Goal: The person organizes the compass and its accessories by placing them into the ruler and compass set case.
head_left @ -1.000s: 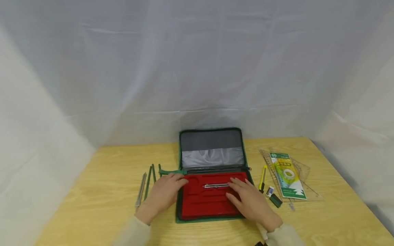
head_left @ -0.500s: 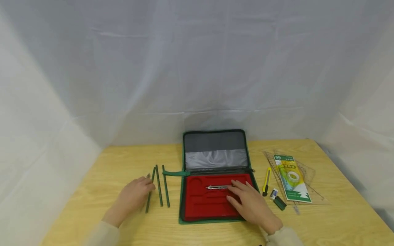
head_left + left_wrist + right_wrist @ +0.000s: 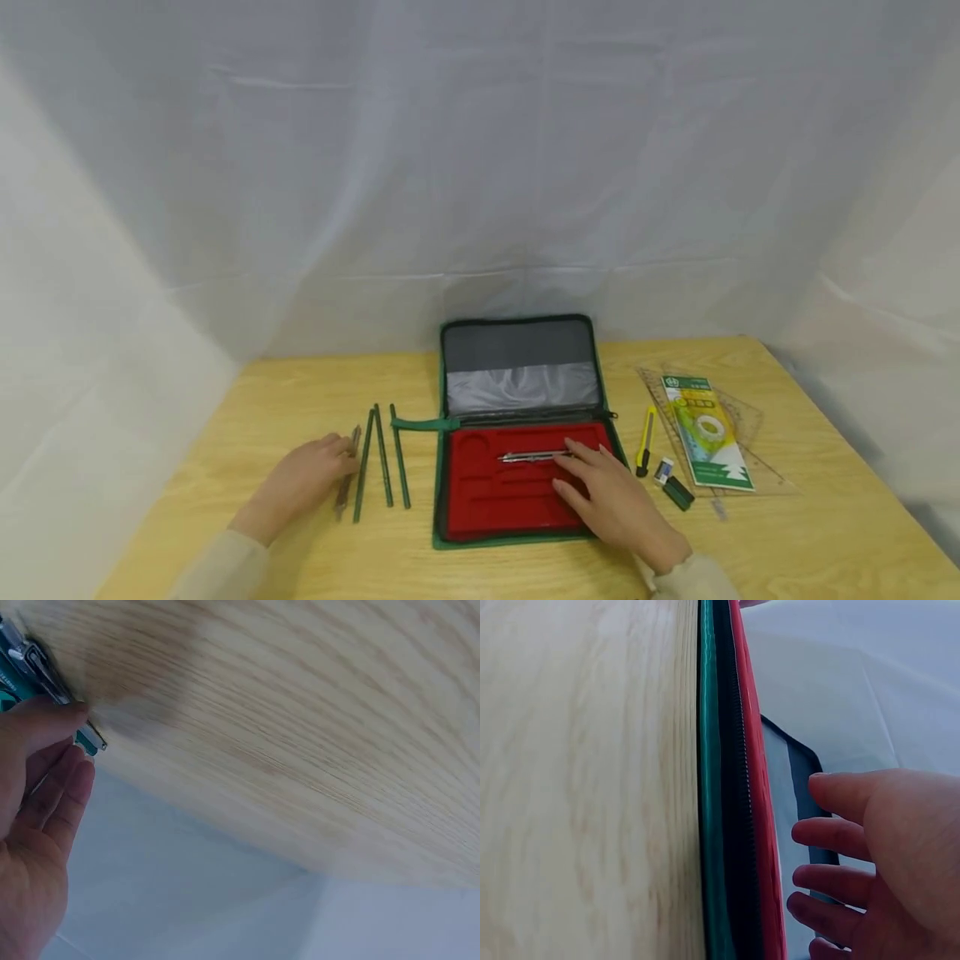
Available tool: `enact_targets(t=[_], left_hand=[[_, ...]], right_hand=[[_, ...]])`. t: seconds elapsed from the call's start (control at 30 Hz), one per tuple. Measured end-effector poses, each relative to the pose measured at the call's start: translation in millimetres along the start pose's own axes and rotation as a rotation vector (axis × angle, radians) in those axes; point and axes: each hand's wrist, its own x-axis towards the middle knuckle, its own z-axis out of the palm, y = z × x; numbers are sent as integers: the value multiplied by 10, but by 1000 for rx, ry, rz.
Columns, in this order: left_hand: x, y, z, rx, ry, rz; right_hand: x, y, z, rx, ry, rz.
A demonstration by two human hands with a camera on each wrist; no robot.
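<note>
My left hand (image 3: 303, 481) is at the left of the table, thumb and fingertips pinching a slim silver drawing compass (image 3: 347, 475). In the left wrist view the thumb lies along the metal compass (image 3: 46, 671), and part of it is hidden by the fingers. My right hand (image 3: 611, 496) rests over the right side of the red moulded tray (image 3: 510, 521), fingers spread and relaxed. Its fingertips lie at the end of another silver instrument (image 3: 528, 457) in that tray. The tray sits in an unzipped green case (image 3: 517, 343) whose lid stands up behind.
Several green pencils (image 3: 383, 457) lie between my left hand and the case. A green strap (image 3: 420, 425) sticks out leftward from the case. To the right are a yellow cutter (image 3: 646, 442), an eraser (image 3: 663, 471), a dark green sharpener (image 3: 678, 493), and clear set squares under a printed packet (image 3: 707, 433).
The left hand has moved left from the case's strap, past the pencils, to the silver compass and taken hold of it. The right hand has stayed on the tray.
</note>
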Motion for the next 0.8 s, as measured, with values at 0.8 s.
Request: enact_targets(t=[0.8], left_hand=[[-110, -183, -56, 7, -120, 5]], right_hand=[[-39, 100, -6, 44, 2, 26]])
